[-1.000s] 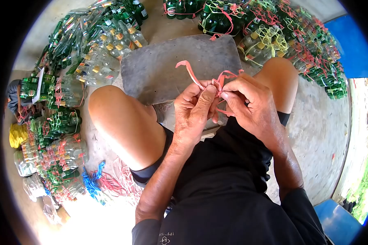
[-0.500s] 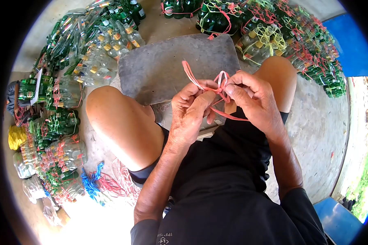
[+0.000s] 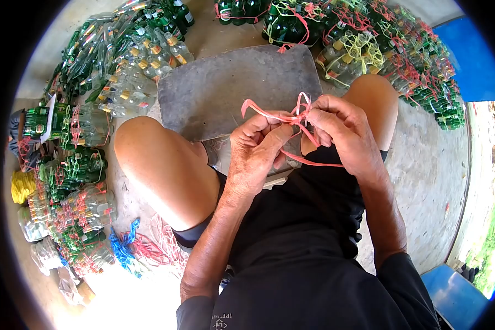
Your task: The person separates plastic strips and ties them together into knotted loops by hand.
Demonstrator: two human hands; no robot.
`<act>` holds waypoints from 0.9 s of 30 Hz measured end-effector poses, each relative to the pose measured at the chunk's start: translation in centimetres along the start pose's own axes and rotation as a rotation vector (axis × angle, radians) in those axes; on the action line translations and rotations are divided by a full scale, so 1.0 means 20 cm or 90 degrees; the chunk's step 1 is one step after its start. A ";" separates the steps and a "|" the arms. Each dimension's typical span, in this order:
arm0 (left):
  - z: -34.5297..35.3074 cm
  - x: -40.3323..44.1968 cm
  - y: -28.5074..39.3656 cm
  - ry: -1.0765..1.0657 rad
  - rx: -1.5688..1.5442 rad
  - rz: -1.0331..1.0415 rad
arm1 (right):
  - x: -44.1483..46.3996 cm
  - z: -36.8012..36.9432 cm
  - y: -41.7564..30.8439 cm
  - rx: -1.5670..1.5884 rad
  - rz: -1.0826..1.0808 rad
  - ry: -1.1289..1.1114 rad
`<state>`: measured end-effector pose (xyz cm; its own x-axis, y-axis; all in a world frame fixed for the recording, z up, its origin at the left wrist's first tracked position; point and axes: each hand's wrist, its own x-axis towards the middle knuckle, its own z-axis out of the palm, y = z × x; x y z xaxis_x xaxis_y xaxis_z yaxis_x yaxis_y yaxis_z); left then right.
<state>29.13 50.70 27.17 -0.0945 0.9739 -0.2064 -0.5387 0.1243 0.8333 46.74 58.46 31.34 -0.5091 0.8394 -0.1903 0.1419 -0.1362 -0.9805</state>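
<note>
Between my two hands is a length of pink plastic twine [image 3: 299, 119], looped and knotted in the middle. My left hand [image 3: 260, 144] pinches it between thumb and fingers, with a loop sticking out to the upper left. At the right side of the knot, my right hand [image 3: 340, 127] pinches another part of the twine, its fingers curled. A loose end trails to the right, below my right hand. Both hands are above my lap, between my bare knees. How the strands cross inside the knot is too small to tell.
A grey board [image 3: 236, 88] lies on the floor ahead. Clear bottles [image 3: 127, 88] and tied green bottles [image 3: 291, 25] stand around it. On the left are more bundled bottles [image 3: 88, 206], blue twine [image 3: 124, 247] and loose pink twine [image 3: 162, 242].
My right hand has shifted slightly, and the twine loops have changed shape. The left loop now bends lower at its tip. Both hands keep their pinch.
</note>
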 end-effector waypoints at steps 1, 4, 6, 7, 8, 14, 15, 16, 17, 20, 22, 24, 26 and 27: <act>0.00 0.00 0.00 0.001 -0.004 0.001 | 0.00 0.00 0.01 0.009 0.005 0.002; -0.01 0.00 -0.02 0.012 -0.004 0.005 | 0.00 0.00 0.00 0.002 -0.002 0.013; -0.01 0.00 -0.01 0.024 0.000 0.006 | 0.00 0.00 0.00 -0.004 0.011 0.020; -0.01 0.00 -0.01 0.030 0.002 0.007 | 0.00 0.00 0.00 -0.007 0.017 0.023; -0.01 0.00 -0.01 0.035 0.001 0.005 | 0.00 0.00 0.00 -0.005 0.018 0.029; -0.02 0.00 -0.01 0.062 -0.002 0.002 | 0.01 -0.03 0.01 0.055 0.020 0.039; -0.02 0.00 -0.01 0.068 -0.005 -0.002 | 0.00 -0.03 0.01 0.065 0.019 0.043; -0.03 0.00 -0.01 0.074 -0.009 -0.006 | 0.00 -0.03 0.01 0.076 0.018 0.048; -0.04 0.00 -0.01 0.069 -0.011 -0.003 | 0.01 -0.04 0.01 0.097 0.022 0.043; -0.06 -0.01 -0.01 0.058 -0.018 0.003 | 0.02 -0.08 0.02 0.151 0.030 0.039; -0.07 0.00 -0.01 0.055 -0.021 0.003 | 0.02 -0.08 0.01 0.170 0.030 0.050; -0.07 0.00 -0.01 0.051 -0.020 0.004 | 0.02 -0.09 0.01 0.160 0.019 0.045; -0.07 0.00 -0.02 0.048 -0.019 0.007 | 0.02 -0.09 0.01 0.159 0.010 0.049; -0.06 0.00 -0.02 0.047 -0.018 0.011 | 0.02 -0.08 0.02 0.163 0.007 0.056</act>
<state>28.30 50.31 26.17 -0.1654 0.9589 -0.2307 -0.5600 0.1012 0.8223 47.93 59.64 31.02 -0.4315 0.8781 -0.2066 -0.0784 -0.2646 -0.9612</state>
